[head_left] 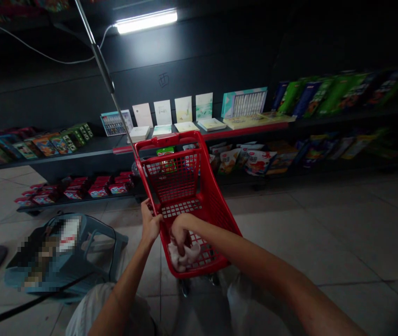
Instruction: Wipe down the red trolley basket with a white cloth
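A small red plastic shopping cart (216,191) with a mesh basket stands in front of me. My left hand (150,225) is closed around its left rim. Down inside the basket, at the near end, my right hand (180,232) grips a crumpled whitish cloth (184,259) that lies against the mesh. The fingertips of my right hand are partly hidden by the bent wrist and the cloth. At the far end of the cart a slatted flap (172,179) stands below the handle (167,140).
Behind the cart, a dark shelf (94,148) carries books (204,106), boxed goods (48,143) and green packs (335,95). Snack bags (260,161) fill its lower level. A blue-grey plastic stool (108,233) stands at left, near a metal pole (102,67). A tube light (147,21) shines above.
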A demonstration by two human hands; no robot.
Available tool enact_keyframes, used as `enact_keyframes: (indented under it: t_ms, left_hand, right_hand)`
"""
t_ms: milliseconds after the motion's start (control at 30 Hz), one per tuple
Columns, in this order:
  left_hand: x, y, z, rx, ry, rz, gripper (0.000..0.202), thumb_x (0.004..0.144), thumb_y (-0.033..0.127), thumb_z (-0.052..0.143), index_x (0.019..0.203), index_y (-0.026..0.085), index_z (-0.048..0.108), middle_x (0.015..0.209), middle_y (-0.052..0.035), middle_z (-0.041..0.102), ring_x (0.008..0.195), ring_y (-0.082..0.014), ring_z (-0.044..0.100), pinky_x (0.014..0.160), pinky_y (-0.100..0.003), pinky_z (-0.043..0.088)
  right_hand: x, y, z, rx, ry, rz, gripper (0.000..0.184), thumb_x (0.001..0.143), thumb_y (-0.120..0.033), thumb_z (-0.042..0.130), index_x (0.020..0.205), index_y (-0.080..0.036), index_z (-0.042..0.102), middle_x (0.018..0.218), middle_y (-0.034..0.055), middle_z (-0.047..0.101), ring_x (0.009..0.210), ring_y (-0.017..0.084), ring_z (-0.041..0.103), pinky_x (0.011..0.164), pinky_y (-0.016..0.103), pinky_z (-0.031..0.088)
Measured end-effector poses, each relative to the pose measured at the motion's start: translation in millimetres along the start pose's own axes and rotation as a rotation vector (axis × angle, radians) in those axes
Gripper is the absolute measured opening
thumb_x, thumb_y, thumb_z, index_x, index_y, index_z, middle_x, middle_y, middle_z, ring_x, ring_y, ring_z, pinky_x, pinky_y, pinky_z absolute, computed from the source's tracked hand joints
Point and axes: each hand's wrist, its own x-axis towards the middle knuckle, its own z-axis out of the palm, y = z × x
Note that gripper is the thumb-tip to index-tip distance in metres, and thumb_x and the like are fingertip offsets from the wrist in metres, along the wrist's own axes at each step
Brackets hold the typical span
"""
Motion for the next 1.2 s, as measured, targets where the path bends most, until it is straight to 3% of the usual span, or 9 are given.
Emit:
enact_keyframes:
  t_ms: [67,167,300,500,633,800,967,1033,1200]
  left_hand:
    - [5,-3,-3.7,0.002,0.007,-0.004,0.077,0.055,0.011,0.057,0.131,0.021,0.046,0.121,-0.0071,0.055,0.113,-0.0243,0.055,0.097,-0.041,0.05]
    - [12,-7,-10.4,0.01,0.011,-0.007,0.077,0.056,0.012,0.057,0.131,0.021,0.047,0.125,-0.0077,0.055,0.116,-0.0253,0.056,0.098,-0.041,0.05]
    - [21,-10,-19.6,0.051,0.005,-0.005,0.076,0.058,0.013,0.059,0.133,0.021,0.05,0.129,-0.0082,0.057,0.119,-0.0264,0.057,0.103,-0.044,0.05]
    - [32,-3,-35.8,0.087,-0.022,-0.04,0.078,0.062,0.015,0.063,0.139,0.022,0.053,0.134,-0.0081,0.06,0.121,-0.0268,0.059,0.11,-0.046,0.048]
    - [38,-2,-43.8,0.098,-0.034,-0.066,0.074,0.065,0.018,0.065,0.139,0.021,0.056,0.137,-0.0085,0.061,0.113,-0.0255,0.064,0.107,-0.046,0.051]
    - [39,-6,-50.0,0.122,-0.017,-0.063,0.065,0.073,0.029,0.069,0.136,0.02,0.059,0.129,-0.0097,0.067,0.113,-0.0277,0.066,0.106,-0.05,0.053]
    - [7,31,-55.5,0.429,0.087,0.308,0.049,0.084,0.03,0.064,0.131,0.019,0.062,0.137,-0.0137,0.061,0.133,-0.0318,0.055,0.116,-0.055,0.043]
    - [-20,53,-53.5,0.489,-0.024,0.468,0.037,0.092,0.025,0.056,0.128,0.023,0.064,0.14,-0.0111,0.059,0.134,-0.0281,0.055,0.117,-0.049,0.043]
    - [-83,73,-32.8,0.688,-0.647,0.677,0.03,0.094,0.016,0.053,0.119,0.026,0.065,0.109,-0.0074,0.074,0.098,-0.0216,0.071,0.083,-0.032,0.056]
  right_hand:
    - [7,-7,-9,-0.09,-0.207,0.0,0.035,0.071,-0.048,0.08,0.069,-0.013,0.076,0.06,-0.0003,0.065,0.063,0.016,0.062,0.061,0.024,0.046]
    - [-3,-14,-15,-0.223,-0.381,-0.025,0.036,0.079,-0.049,0.073,0.075,-0.015,0.079,0.061,0.0015,0.066,0.059,0.016,0.059,0.059,0.026,0.043]
    - [-49,-13,-19,-0.258,-0.226,0.02,0.043,0.089,-0.05,0.062,0.099,-0.014,0.082,0.08,0.0072,0.076,0.066,0.018,0.062,0.059,0.028,0.04]
    - [-106,6,-14,-0.344,0.155,0.127,0.03,0.081,-0.037,0.068,0.093,-0.014,0.083,0.094,0.0143,0.078,0.093,0.026,0.068,0.08,0.032,0.045]
    - [-111,12,0,-0.337,0.355,0.041,0.027,0.079,-0.038,0.069,0.09,-0.016,0.082,0.099,0.0121,0.078,0.1,0.026,0.068,0.095,0.033,0.043]
    - [-105,4,8,-0.378,0.363,0.093,0.036,0.088,-0.046,0.06,0.093,-0.016,0.08,0.097,0.0133,0.079,0.092,0.027,0.072,0.088,0.035,0.044]
    - [-98,2,16,-0.418,0.394,0.121,0.04,0.09,-0.048,0.058,0.093,-0.015,0.081,0.094,0.0155,0.079,0.09,0.028,0.074,0.09,0.038,0.043]
    - [-95,5,18,-0.415,0.4,0.103,0.039,0.089,-0.048,0.059,0.093,-0.016,0.08,0.092,0.0147,0.079,0.089,0.028,0.074,0.091,0.038,0.043]
    - [-93,8,16,-0.361,0.463,0.067,0.037,0.089,-0.052,0.061,0.094,-0.02,0.078,0.094,0.0111,0.08,0.091,0.027,0.074,0.092,0.038,0.042]
